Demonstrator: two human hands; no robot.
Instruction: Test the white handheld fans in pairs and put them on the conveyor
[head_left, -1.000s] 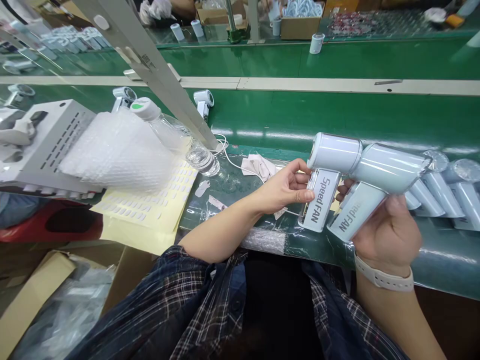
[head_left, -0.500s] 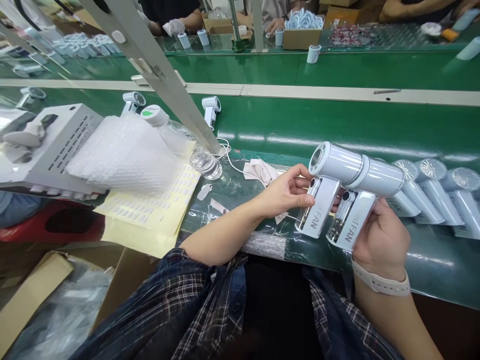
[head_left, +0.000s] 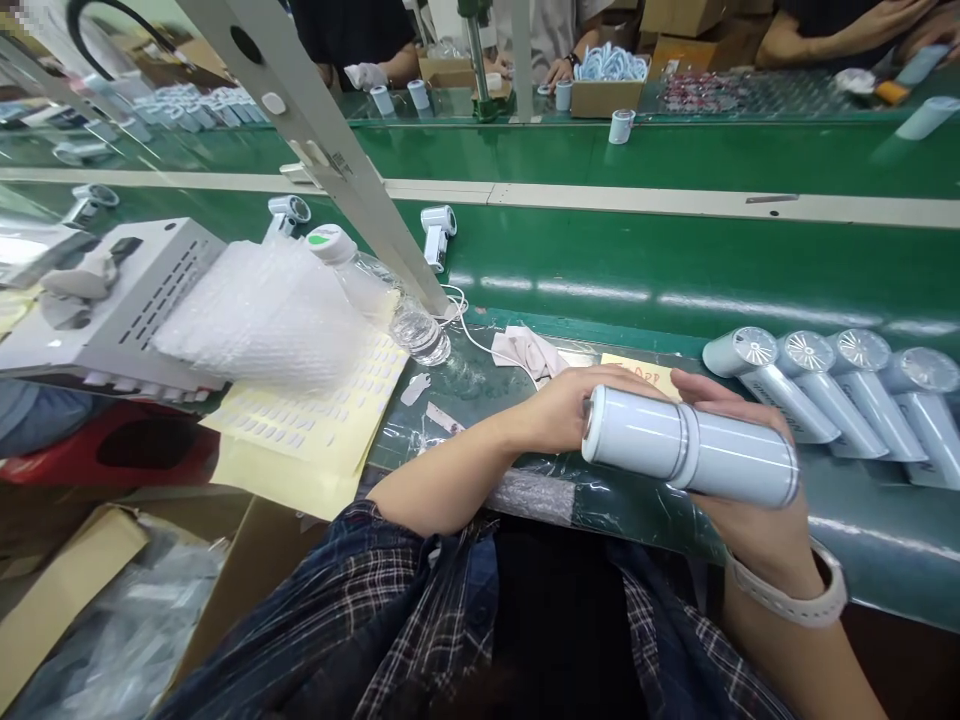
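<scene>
Green bench (head_left: 675, 270): fans (head_left: 690, 455) rolled, handles now hidden.

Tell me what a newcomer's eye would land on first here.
First, the two pale blue handheld fans held end to end in the foreground, left hand at one end, right hand cradling them from beneath. Next, the row of matching fans lying to the right, and the bubble wrap at left.

A clear water bottle (head_left: 375, 292) lies tilted on the bench (head_left: 675, 275). Just left of it sits a heap of bubble wrap (head_left: 262, 315); below it, a yellow sticker sheet (head_left: 322, 420); right of it, a white cable (head_left: 469, 325) and crumpled cloth (head_left: 525, 350).
</scene>
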